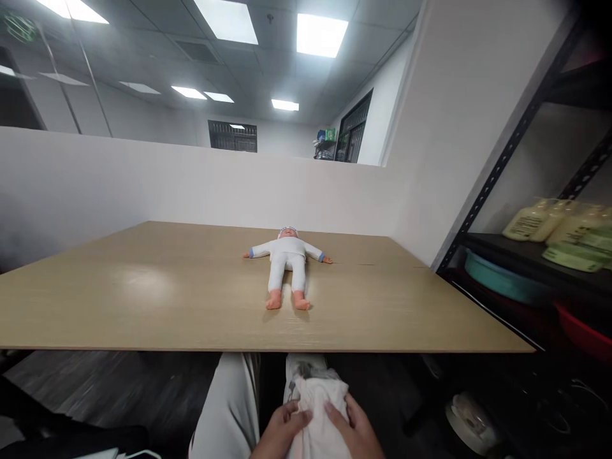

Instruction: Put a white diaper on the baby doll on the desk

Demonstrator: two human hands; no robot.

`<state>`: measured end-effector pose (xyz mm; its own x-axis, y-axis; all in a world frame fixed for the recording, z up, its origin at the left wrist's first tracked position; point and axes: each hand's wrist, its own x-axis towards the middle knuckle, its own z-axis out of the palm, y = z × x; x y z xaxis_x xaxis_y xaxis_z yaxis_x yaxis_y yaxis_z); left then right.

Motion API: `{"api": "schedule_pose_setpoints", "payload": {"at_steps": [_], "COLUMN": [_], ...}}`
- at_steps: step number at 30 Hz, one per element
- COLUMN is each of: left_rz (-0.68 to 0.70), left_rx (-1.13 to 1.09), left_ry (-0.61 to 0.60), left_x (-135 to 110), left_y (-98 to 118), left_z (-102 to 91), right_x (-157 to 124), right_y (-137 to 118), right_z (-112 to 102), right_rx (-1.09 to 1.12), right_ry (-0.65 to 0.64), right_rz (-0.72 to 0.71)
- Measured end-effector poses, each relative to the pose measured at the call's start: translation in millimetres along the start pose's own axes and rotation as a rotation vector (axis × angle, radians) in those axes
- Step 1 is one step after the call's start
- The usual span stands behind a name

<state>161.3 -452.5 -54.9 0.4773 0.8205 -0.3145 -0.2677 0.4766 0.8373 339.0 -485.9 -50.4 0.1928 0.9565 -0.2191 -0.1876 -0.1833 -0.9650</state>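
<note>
Low in front of my lap, below the table's front edge, I hold a pale, whitish cloth (319, 408). Its lower part runs out of the picture, and how it is folded I cannot tell. My left hand (283, 428) grips its left side, thumb on top. On the right side my right hand (354, 426) grips it the same way. A grey patterned piece shows just beyond the cloth. On the table lies a baby doll (287, 255) on its back, arms spread and feet toward me. It wears a white top with blue cuffs, white trousers and a cap; its feet are bare.
The wooden table (191, 306) reaches back to a low white wall (268, 188). At right, a dark metal shelf (502, 245) bears several pale yellow bottles (528, 220), a teal basin (502, 277) and a red basin (586, 331). A round white object (471, 424) sits low at right.
</note>
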Motion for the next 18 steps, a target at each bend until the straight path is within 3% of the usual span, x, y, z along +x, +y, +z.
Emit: {"api": "schedule_pose_setpoints", "payload": {"at_steps": [4,8,12,18], "left_rz": [0.207,0.286,0.298,0.295], "left_rx": [0.064,0.147,0.136,0.062], "left_ry": [-0.024,-0.001,0.072,0.170], "left_x": [-55.2,-82.9,-69.7,-29.7], "left_y": [35.8,71.2,81.3,56.1], "left_z": [24.8,33.2,12.0,-34.6], "right_x": [-46.7,-57.5,-32.4,12.4], "right_y": [-48.4,-87.0,-94.1,-62.6], "right_z": [7.5,30.6,57.6,76.5], "right_rx": [0.027,-0.010,-0.004,-0.083], "right_ry": [0.013,-0.054,-0.145,-0.210], "right_rz": [-0.105,-0.178,-0.199,-0.205]}}
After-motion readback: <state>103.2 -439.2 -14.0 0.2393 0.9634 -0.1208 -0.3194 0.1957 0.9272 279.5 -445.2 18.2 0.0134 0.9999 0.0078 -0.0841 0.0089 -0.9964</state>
